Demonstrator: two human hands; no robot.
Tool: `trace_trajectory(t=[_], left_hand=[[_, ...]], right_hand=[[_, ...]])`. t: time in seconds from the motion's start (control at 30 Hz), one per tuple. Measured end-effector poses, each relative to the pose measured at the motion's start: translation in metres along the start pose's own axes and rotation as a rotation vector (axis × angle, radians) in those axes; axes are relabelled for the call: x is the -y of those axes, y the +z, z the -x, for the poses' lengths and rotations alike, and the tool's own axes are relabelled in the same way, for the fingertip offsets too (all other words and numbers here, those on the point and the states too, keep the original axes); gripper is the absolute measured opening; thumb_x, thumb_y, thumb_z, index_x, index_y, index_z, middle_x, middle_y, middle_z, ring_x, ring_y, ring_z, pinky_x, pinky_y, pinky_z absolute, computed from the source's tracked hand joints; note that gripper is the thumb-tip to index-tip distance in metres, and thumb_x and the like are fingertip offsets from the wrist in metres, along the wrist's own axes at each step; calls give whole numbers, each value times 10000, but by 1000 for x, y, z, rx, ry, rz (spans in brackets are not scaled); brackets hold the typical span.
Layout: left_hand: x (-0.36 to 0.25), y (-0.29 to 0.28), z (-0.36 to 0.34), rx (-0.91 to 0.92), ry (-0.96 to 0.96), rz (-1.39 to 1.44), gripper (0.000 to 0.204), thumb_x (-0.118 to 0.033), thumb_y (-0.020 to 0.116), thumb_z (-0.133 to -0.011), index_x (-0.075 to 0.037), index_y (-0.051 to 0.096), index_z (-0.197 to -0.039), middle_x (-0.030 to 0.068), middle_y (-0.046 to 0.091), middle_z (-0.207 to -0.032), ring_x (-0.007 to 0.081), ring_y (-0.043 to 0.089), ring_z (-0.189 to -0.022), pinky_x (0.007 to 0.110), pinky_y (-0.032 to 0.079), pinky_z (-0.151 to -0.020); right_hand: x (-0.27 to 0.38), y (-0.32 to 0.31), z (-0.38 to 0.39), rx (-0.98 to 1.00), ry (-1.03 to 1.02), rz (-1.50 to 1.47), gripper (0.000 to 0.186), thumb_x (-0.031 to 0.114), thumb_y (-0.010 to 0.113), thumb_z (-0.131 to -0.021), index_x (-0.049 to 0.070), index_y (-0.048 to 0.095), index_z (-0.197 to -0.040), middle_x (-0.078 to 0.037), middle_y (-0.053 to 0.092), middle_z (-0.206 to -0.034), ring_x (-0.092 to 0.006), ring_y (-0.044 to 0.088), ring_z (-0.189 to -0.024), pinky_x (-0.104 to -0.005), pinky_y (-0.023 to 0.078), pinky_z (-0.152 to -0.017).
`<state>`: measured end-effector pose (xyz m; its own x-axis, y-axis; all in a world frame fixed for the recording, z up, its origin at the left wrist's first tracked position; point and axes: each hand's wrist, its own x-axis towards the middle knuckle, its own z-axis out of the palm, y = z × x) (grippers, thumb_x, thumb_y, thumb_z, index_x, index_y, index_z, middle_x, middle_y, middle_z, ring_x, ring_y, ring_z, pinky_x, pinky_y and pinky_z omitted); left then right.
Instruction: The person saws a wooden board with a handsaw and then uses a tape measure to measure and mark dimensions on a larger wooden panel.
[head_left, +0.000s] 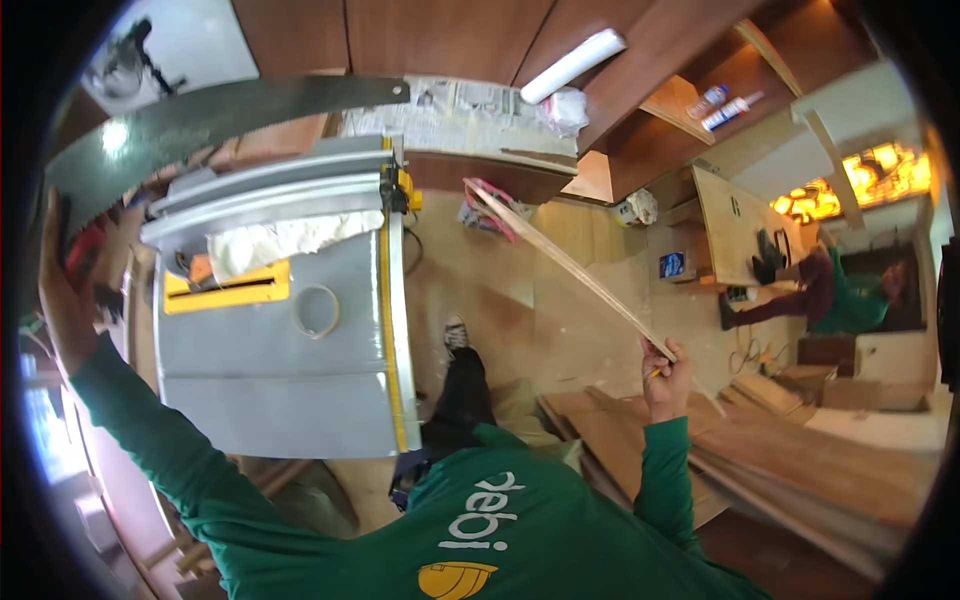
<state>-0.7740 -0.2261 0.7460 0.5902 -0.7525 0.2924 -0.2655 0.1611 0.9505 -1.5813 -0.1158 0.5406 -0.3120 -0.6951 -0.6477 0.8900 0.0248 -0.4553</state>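
At the far left, my left hand [66, 300] is closed on the red-and-black handle of a handsaw [225, 112]. Its long dark blade stretches to the right above the back of a table saw [270, 365], teeth facing down. To the right, my right hand [665, 380] grips the near end of a long thin wooden strip [570, 262], which slants away to the far left over the floor. A yellow pencil [655, 373] shows between the fingers of that hand. On the table saw lie a ring of tape [316, 311] and a crumpled pale cloth [295, 243].
Wood panels [800, 455] are stacked at the lower right. Behind the table saw, newspaper [450, 112] covers a ledge with a white roll [572, 66]. A cabinet shelf holds a sealant tube [731, 112]. Another person [850, 290] in green works by a board at the far right.
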Motion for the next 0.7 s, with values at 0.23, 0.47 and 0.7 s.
trace_trajectory(t=[0.23,0.47,0.7], left_hand=[[40,40,1,48,-193,-84,513,-174,516,-1066,-35,440,-1554,143,463,-1579,216,630,-1254,324,549,-1009],[48,65,25,-85,-323,145,479,-264,586,-1051,-17,559,-1460,129,582,-1474,224,575,-1330,340,579,-913],[14,99,59,-179,-454,80,508,-370,647,-1020,-30,626,-1397,109,635,-1387,173,653,-1145,308,589,-810]], right_hand=[[25,-2,-84,-242,166,5,147,78,632,-936,-13,529,-986,-354,654,-1174,-79,364,-463,-189,489,-482],[52,9,-116,-283,39,279,130,54,631,-907,21,540,-995,-253,683,-1052,-85,383,-484,-154,453,-477],[62,44,-148,-372,-12,365,110,36,624,-897,73,527,-933,-92,604,-830,-90,436,-502,-189,434,-468]])
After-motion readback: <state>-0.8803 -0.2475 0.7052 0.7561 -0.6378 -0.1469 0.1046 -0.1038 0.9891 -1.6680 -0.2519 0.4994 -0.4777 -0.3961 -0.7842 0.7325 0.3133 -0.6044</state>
